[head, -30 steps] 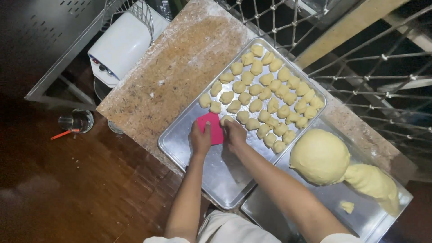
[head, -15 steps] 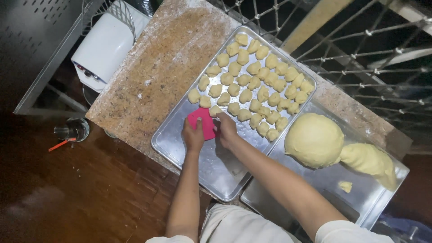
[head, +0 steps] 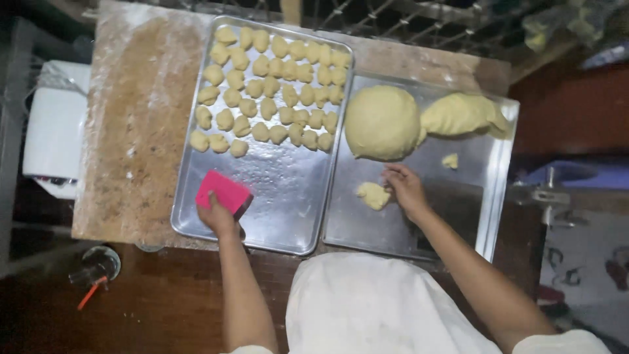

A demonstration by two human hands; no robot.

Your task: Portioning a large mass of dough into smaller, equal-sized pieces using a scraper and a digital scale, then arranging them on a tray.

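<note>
Left hand (head: pixel 216 216): fingers clamped on the pink scraper (head: pixel 223 191), over the near left of the left tray (head: pixel 275 196).
Right hand (head: pixel 405 189): fingers together, pinching a small dough lump (head: pixel 373 195) on the right tray (head: pixel 478 196).
Scraper axis: long edge runs left-far to right-near, tilted.
Risk: the soft lump may stick to the fingers and tear.

The person is wearing a white apron (head: pixel 367 308) that is filling the lower middle of the frame, smooth and plain. Both forearms are showing bare, with white short sleeves (head: pixel 563 342) peeking in at the bottom edge. The left hand (head: pixel 217 219) and right hand (head: pixel 405 189) are wearing no gloves, rings or watch.
</note>
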